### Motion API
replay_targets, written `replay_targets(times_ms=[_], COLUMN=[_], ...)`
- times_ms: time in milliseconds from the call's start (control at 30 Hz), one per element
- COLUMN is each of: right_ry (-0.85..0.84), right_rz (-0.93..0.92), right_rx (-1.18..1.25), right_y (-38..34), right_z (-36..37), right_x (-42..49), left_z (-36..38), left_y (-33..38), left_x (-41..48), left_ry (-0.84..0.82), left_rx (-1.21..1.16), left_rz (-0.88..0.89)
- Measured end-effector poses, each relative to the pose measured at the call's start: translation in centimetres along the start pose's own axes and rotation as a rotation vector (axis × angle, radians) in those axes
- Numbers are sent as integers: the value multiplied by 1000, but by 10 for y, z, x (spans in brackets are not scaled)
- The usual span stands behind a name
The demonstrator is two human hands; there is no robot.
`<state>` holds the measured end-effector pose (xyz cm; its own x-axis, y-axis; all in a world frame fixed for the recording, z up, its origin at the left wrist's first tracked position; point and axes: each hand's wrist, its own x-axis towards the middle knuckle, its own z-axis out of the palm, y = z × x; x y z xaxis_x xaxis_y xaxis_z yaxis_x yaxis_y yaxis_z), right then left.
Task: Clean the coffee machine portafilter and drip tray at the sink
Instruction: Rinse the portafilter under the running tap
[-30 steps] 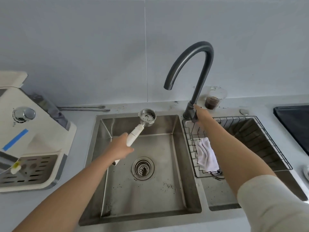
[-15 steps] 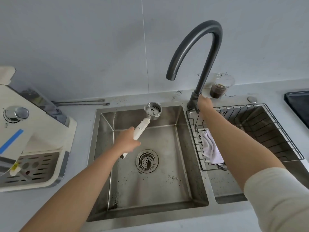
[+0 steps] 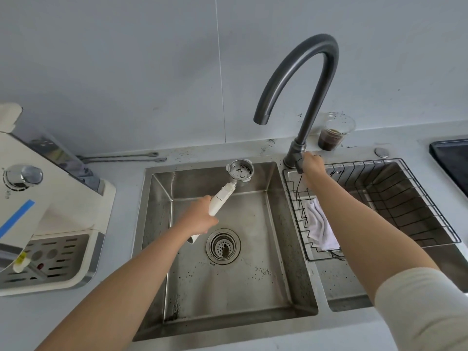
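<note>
My left hand [image 3: 200, 220] grips the white handle of the portafilter [image 3: 240, 171], whose metal basket points away from me over the back of the steel sink [image 3: 157, 239]. Dark coffee specks cling inside the basket. The basket hangs below and left of the dark curved faucet [image 3: 298, 74] spout; no water runs. My right hand [image 3: 312, 164] grips the faucet lever at the faucet's base. The white coffee machine [image 3: 33, 198] stands on the counter at the left with its slotted drip tray [image 3: 43, 259] still in place.
A wire rack [image 3: 405, 206] holding a white cloth [image 3: 319, 228] sits in the right basin. A plastic cup of dark liquid [image 3: 334, 134] stands behind the faucet. Two long stirrers [image 3: 121, 157] lie behind the sink. A dark cooktop [image 3: 453, 160] is at the far right. Coffee grounds speckle the sink floor around the drain [image 3: 222, 246].
The view has tilted and shifted slightly. Both hands keep their holds; the portafilter basket stays under the spout, and the right hand stays on the lever.
</note>
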<state>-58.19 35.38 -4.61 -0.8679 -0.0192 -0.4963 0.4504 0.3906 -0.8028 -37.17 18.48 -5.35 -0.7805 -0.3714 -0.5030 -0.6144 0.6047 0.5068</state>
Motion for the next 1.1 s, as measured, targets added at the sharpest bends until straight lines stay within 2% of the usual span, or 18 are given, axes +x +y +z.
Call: replay_targets(times_ms=[633, 933, 1033, 1100], right_ry=[-4, -42, 26, 132], right_rz=[-16, -19, -91, -243], right_rx=[44, 35, 86, 11], right_y=[6, 6, 8, 11], right_z=[-1, -7, -8, -10], right_x=[2, -7, -9, -16], left_z=[2, 6, 8, 9], left_y=[8, 4, 1, -1], left_x=[3, 6, 7, 7], left_ry=[0, -17, -39, -53], left_rx=[34, -29, -36, -35], left_rz=[14, 17, 32, 31])
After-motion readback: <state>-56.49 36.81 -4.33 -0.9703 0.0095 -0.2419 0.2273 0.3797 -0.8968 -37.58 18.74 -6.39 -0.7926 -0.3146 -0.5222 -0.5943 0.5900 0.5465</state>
